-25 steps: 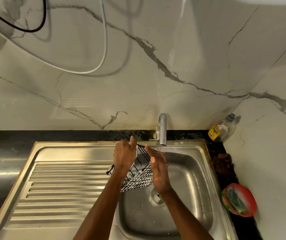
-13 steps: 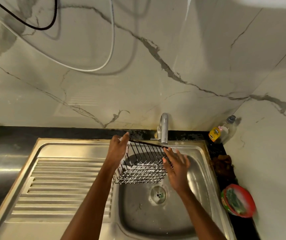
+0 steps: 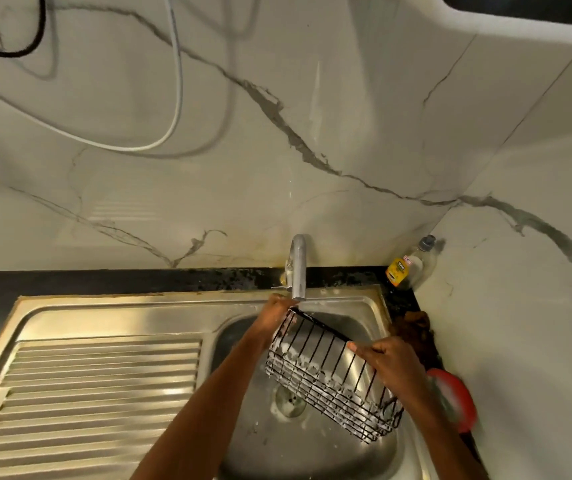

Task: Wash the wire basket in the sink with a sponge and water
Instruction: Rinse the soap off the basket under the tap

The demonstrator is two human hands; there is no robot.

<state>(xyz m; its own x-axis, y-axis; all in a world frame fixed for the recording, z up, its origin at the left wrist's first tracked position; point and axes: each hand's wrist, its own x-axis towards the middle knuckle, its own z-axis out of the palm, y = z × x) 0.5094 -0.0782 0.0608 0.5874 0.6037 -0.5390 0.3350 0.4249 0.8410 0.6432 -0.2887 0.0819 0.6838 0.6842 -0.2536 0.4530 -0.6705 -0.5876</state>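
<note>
A black wire basket (image 3: 326,372), flecked with white suds, hangs tilted over the steel sink bowl (image 3: 312,452). My left hand (image 3: 274,317) grips its far left corner just under the tap (image 3: 298,268). My right hand (image 3: 395,365) holds the right end of the top rim, fingers curled over the wire. The basket's lower right end dips toward the bowl's right side. No sponge shows in either hand.
A ribbed steel draining board (image 3: 97,386) lies left of the bowl. The drain (image 3: 289,400) sits below the basket. A dish soap bottle (image 3: 409,266) stands in the back right corner. A dark cloth (image 3: 414,329) and a red round container (image 3: 454,400) lie along the right counter.
The basket has swung to the right across the bowl and tilted, right end lower. My right hand went from open fingers against its side to gripping its rim. My left hand keeps hold near the tap.
</note>
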